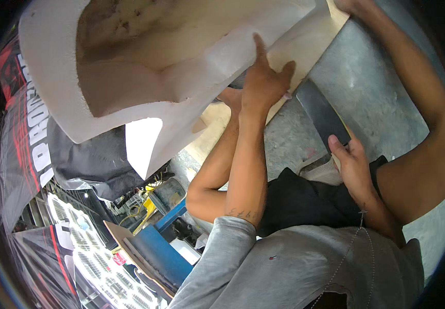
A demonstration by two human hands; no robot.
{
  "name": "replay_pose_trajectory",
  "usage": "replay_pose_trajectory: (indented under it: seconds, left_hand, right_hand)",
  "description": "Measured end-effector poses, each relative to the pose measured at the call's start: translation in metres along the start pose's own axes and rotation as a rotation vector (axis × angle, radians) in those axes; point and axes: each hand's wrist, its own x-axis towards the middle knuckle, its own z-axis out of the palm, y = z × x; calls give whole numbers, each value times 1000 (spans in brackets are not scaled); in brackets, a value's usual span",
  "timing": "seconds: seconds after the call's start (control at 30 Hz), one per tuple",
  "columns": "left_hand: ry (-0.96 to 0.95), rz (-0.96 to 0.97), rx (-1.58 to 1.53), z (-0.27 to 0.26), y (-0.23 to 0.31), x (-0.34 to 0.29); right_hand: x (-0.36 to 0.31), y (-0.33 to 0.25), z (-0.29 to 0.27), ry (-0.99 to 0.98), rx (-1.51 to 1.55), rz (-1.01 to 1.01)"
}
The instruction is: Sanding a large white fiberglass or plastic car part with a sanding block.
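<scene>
A large white moulded panel [217, 64] with a rough brownish area fills the upper part of the view. My left hand [268, 82] lies against it near its lower edge. The index finger stretches out along the white surface and the thumb spreads to the right; the other fingers are partly hidden. Lower right, my right hand [350, 162] grips the near end of a long dark grey flat block [323, 110], with the thumb on top. The block looks like a sanding block and sits apart from the panel, angled up and left.
Pale beige board [305, 56] lies along the panel's lower right side. My bent legs frame the grey floor [377, 87]. On the left are dark printed covers [19, 139], a black-covered object [86, 154], a blue box [163, 257] and a brown board [135, 255].
</scene>
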Motion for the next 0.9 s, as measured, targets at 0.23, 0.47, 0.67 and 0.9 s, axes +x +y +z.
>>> replay_pose_trajectory:
  seconds: [0.23, 0.47, 0.67, 0.9]
  left_hand:
    - [349, -170, 409, -6, 1, -15]
    - [321, -92, 378, -4, 9, -8]
    - [193, -12, 226, 11, 16, 15]
    - [-94, 63, 90, -12, 21, -2]
  right_hand:
    - [0, 1, -5, 8, -6, -65]
    - [-1, 11, -2, -12, 32, -79]
    - [-1, 3, -1, 14, 27, -12]
    - [-1, 4, 1, 31, 25, 11]
